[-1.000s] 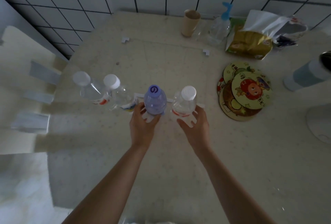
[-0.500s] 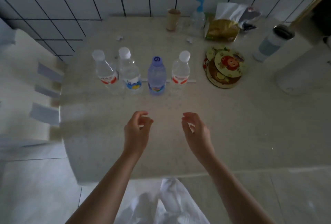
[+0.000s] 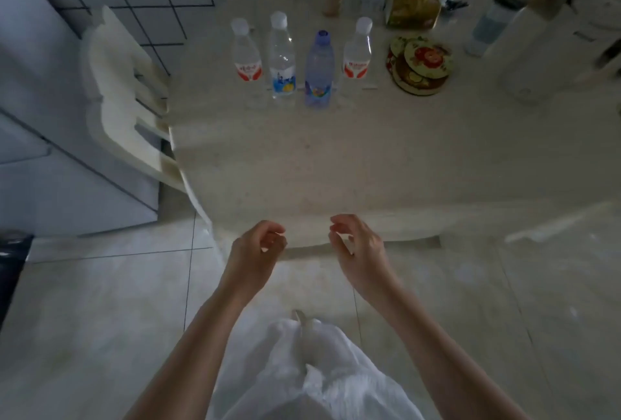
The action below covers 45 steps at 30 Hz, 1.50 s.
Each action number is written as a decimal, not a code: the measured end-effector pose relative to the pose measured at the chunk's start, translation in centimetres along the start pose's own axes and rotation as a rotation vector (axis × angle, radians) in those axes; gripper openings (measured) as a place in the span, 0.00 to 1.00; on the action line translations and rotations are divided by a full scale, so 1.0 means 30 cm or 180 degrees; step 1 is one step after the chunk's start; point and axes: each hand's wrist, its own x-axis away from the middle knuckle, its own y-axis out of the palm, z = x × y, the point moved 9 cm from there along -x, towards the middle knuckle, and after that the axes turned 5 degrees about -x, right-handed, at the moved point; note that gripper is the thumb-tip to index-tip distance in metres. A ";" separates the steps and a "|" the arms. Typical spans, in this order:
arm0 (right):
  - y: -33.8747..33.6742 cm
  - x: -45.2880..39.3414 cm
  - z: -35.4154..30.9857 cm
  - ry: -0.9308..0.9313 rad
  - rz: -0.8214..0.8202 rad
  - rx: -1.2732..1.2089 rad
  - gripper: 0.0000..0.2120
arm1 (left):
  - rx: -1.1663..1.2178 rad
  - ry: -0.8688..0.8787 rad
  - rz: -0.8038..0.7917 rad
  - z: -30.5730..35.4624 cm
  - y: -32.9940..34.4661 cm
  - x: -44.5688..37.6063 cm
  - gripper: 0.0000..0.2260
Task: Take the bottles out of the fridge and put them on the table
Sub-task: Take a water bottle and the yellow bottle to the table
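Both your hands have come back from the bottle row: a second ago they were cupped around the purple bottle and the red-labelled bottle at the right end, and now your left hand and right hand hang over the near edge of the table, well apart from every bottle. Each hand is empty, fingers loosely curled and relaxed, gripping nothing. You have also stepped back, so the floor and your white clothing now fill the lower view. Four bottles stand upright in a line toward the far side of the table: a red-labelled bottle at the left end, a blue-labelled clear bottle beside it, then the purple one and the second red-labelled one. None is tilted, and neighbours stand just beside each other. A fridge stands to the left behind a white chair, its doors closed as far as the view shows. Judgement: the last two bottles are placed and released; whether more remain inside the fridge cannot be told from here.
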 end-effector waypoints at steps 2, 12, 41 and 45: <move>0.039 0.054 -0.036 -0.0081 -0.0239 0.0041 0.09 | 0.0025 -0.0047 0.0174 -0.023 -0.039 0.083 0.07; 0.230 0.404 -0.197 -0.0545 -0.1521 -0.0087 0.10 | 0.0402 -0.0680 0.1331 -0.240 -0.139 0.677 0.09; 1.289 1.146 -0.917 -0.1088 -0.3443 0.0090 0.14 | 0.1128 -0.2063 0.2950 -1.112 -0.794 1.660 0.11; 1.445 1.143 -1.040 -0.0974 -0.3344 0.0032 0.15 | 0.1066 -0.1959 0.2864 -1.227 -1.004 1.643 0.09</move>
